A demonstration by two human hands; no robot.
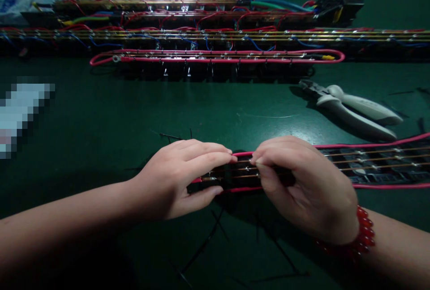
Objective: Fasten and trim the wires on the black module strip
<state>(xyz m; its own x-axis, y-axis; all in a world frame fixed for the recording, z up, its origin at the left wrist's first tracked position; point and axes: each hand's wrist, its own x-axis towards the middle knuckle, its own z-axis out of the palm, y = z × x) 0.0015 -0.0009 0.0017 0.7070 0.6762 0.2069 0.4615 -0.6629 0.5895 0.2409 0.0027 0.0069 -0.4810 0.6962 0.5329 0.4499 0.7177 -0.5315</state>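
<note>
A long dark assembly (379,160) with thin brass rods lies across the lower right, and a red cable (393,186) runs along both its long edges. My left hand (181,178) spans the assembly's left end, its fingers on the far edge and its thumb on the near edge. Just to the right, my right hand (302,182) is closed, thumb and index fingertip pinched together over the rods near the far red cable. What lies between those fingertips is too small to name. Red beads circle my right wrist.
White-handled cutters (359,111) lie at the right beyond the assembly. Several similar wired assemblies (215,35) stretch across the back of the green table (134,106). Loose black ties (204,245) lie near the front. A pixelated pale object (23,111) is at the left.
</note>
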